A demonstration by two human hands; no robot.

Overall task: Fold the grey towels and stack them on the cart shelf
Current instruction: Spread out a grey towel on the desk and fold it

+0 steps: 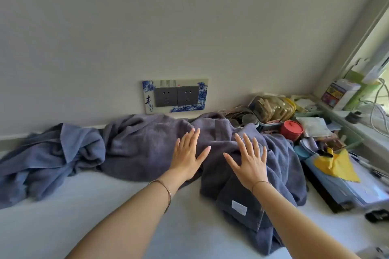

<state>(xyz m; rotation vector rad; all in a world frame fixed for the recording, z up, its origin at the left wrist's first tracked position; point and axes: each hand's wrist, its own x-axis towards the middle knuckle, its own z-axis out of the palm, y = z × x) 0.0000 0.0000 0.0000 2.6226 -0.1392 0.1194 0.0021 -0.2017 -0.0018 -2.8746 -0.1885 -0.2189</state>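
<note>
**Both hands spread flat on the grey towels**

Two bare forearms are reaching in from the near edge, a thin bangle (166, 191) sitting on the left wrist. The left hand (186, 156) and right hand (249, 163) are lying side by side but apart on the heap of grey towels (136, 143), fingers straight and splayed, gripping nothing. Under the right hand one towel is trailing back toward the camera, showing a white label (239, 207). Left of the left hand a crumpled towel (52, 153) is lying on the white surface (84, 206). Beyond the fingertips a socket plate (175, 95) is sitting on the wall just above the heap. Right of the right hand, clutter is crowding the towels' edge: a red pot (291, 130), a basket (271, 109), a yellow cloth (336, 165).
</note>
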